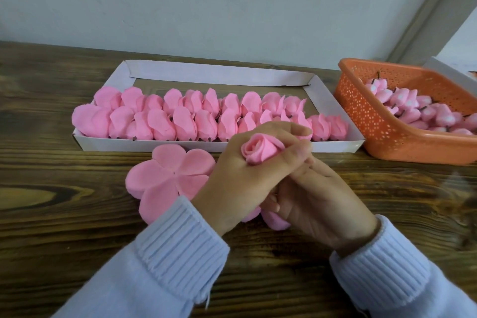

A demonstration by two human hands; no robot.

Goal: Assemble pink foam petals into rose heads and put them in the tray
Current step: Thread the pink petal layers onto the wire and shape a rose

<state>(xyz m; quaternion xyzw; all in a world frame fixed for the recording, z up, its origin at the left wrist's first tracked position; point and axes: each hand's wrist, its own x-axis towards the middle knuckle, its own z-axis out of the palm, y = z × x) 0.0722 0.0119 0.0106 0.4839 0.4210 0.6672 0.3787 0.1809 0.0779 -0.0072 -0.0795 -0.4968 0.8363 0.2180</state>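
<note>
Hands: together; left hand (pixel 240 170) curled round rose head (pixel 260 148), right hand (pixel 322 199) pinching lower petals (pixel 277 219) beneath | Position: near side of tray (pixel 129 144), right of petal stack (pixel 167 181) | Method: wrap petals snugly, overlap evenly, avoid crushing foam.

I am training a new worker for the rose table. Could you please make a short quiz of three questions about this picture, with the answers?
1. True or false: the rose heads fill the white tray right up to its far wall.
2. What does the left hand grip, while the right hand grips loose petals below it?
A) a rolled rose bud
B) a pair of scissors
C) a glue bottle
3. Fill in the colour: the small buds with dark stems lie in the ___ basket at the right.

Key:
1. False; a strip along the far wall is bare.
2. A
3. orange
</note>
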